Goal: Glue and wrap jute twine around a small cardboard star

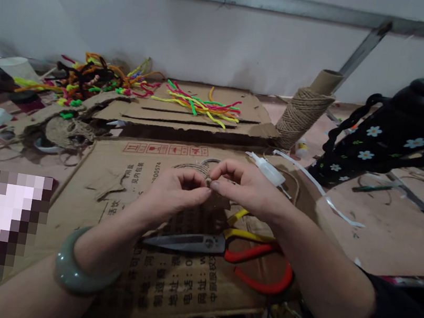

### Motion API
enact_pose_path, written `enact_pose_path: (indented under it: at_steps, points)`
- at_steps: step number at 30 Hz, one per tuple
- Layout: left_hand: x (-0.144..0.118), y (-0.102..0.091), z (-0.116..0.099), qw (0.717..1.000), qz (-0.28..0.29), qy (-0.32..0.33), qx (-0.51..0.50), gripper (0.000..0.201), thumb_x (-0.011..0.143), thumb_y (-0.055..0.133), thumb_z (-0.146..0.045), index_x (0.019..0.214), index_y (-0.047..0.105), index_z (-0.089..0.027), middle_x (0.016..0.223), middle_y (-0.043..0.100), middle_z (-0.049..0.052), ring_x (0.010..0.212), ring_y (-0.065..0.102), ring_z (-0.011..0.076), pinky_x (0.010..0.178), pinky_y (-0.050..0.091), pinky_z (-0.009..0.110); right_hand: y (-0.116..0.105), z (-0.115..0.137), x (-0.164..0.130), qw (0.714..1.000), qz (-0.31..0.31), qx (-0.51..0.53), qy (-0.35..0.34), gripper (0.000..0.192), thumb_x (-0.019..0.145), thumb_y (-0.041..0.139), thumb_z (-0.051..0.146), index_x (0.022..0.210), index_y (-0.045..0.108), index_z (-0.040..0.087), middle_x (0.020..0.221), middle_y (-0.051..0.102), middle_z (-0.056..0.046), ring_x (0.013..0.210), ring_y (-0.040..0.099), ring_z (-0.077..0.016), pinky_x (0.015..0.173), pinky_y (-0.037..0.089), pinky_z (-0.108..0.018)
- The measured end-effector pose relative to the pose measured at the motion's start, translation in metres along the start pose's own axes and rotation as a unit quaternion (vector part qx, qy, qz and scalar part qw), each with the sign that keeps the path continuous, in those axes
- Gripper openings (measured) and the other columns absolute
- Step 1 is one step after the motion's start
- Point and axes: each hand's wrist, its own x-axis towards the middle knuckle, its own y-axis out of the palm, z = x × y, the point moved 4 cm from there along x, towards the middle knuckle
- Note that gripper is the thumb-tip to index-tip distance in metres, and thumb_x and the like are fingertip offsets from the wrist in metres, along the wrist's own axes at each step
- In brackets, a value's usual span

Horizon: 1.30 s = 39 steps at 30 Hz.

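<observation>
Pinching the twine (207, 180), I have the left hand (175, 193) and the right hand (249, 188) almost meeting over the cardboard (83, 203), thumbs and forefingers closed on that small bit between them. A looped coil (191, 167) sits just behind the left fingers; on my feed, I cannot tell whether it joins the pinched part. Scissors (203, 244) lie below the hands, blades pointing left. A white bottle (269, 171) lies beside the right hand, and farther back to the right a roll (302, 114) leans.

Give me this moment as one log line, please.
Left hand: pinching twine | Right hand: pinching same twine | Scissors: on cardboard, nearer body than hands | Bottle: lying beyond right hand
</observation>
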Motion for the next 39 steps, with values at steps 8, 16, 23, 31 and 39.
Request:
enact_pose_path:
  at_steps: [8,16,23,31,39]
  points:
    - [0.000,0.000,0.000,1.000,-0.013,0.000,0.008,0.014,0.061,0.070,-0.025,0.064,0.061,-0.015,0.055,0.052,-0.004,0.053,0.043,0.0077,0.053,0.032,0.021,0.005,-0.001,0.001,0.999,0.004,0.048,0.024,0.014,0.071,0.058,0.028,0.079,0.056,0.016,0.069,0.051,0.004,0.057,0.041,-0.0062,0.054,0.032,-0.021]
    - [0.002,-0.008,-0.004,0.997,-0.064,0.026,-0.032,0.022,0.059,0.075,-0.031,0.062,0.060,-0.015,0.057,0.056,-0.004,0.052,0.046,0.0073,0.053,0.036,0.021,-0.010,0.007,-0.003,0.993,-0.054,-0.103,-0.030,0.028,0.075,0.061,0.036,0.095,0.059,0.016,0.090,0.064,-0.003,0.082,0.058,-0.0132,0.072,0.044,-0.026]
    - [0.003,-0.011,-0.005,0.994,-0.073,0.036,-0.071,0.021,0.060,0.076,-0.028,0.061,0.059,-0.016,0.058,0.059,-0.004,0.052,0.049,0.0069,0.053,0.039,0.020,-0.016,0.010,-0.011,0.947,-0.068,-0.302,-0.081,0.028,0.078,0.061,0.027,0.105,0.061,0.019,0.072,0.064,0.002,0.063,0.057,-0.0110,0.058,0.039,-0.023]
    - [0.004,-0.009,-0.004,0.994,-0.078,0.032,-0.067,0.020,0.061,0.076,-0.029,0.061,0.061,-0.017,0.057,0.059,-0.003,0.050,0.049,0.0073,0.052,0.039,0.020,-0.012,0.020,-0.025,0.816,-0.214,-0.478,-0.245,0.019,0.084,0.057,0.023,0.099,0.065,0.014,0.081,0.070,-0.004,0.071,0.061,-0.0160,0.067,0.042,-0.027]
    - [0.002,-0.007,-0.004,0.995,-0.074,0.016,-0.067,0.018,0.062,0.075,-0.028,0.062,0.061,-0.016,0.059,0.060,-0.003,0.053,0.050,0.0076,0.055,0.040,0.020,-0.010,0.025,-0.030,0.773,-0.231,-0.521,-0.279,0.024,0.089,0.047,0.028,0.074,0.062,0.017,0.069,0.064,-0.004,0.067,0.054,-0.0165,0.064,0.039,-0.028]
